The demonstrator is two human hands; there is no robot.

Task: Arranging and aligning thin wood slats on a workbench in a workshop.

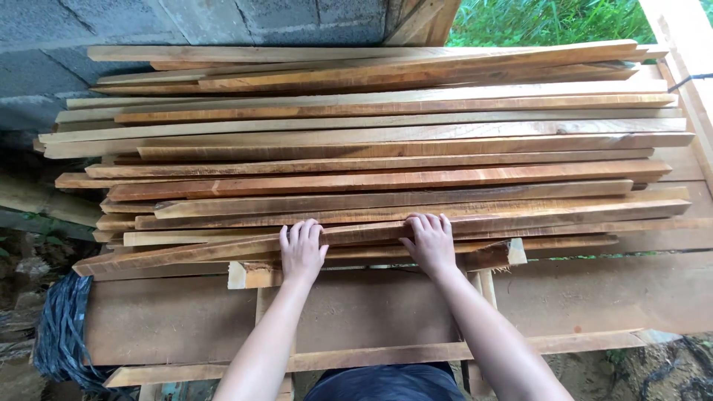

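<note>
A wide stack of long, thin wooden slats lies crosswise on a rough wooden bench. My left hand rests palm down on the nearest slats at the stack's front edge, fingers together and curled over a slat. My right hand lies next to it, a little to the right, fingers hooked over the same front slats. Both forearms reach in from the bottom of the view. Whether either hand truly grips a slat or only presses on it is unclear.
A grey block wall stands behind the stack at the upper left. Green grass shows at the upper right. A wooden beam runs along the right edge. A dark bundle of plastic strips hangs at the bench's left end.
</note>
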